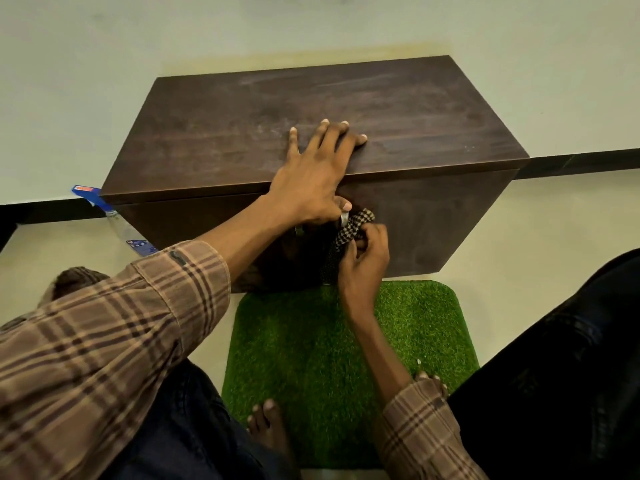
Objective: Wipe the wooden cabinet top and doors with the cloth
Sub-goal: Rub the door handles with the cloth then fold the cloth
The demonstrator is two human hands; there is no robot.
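Pale floor, dark cabinet (311, 109) vs wall. L hand (313, 174) flat on top; R hand (363, 258) clamps cloth (349, 228) at door. I'd judge cloth soft, light; grip it bunched.

The cabinet top (242, 133) lies bare to either side of the left hand (311, 174), which spreads flat over its front edge near the middle. On the door front (433, 220) the right hand (363, 261) and the bunched checked cloth (349, 230) crowd the metal handles (343, 220); the panel to their right is unblocked. A spray bottle (121, 226) stands just beside the cabinet's left end, narrowing that side, and bare feet (266, 424) rest on the green turf mat (311, 341) below
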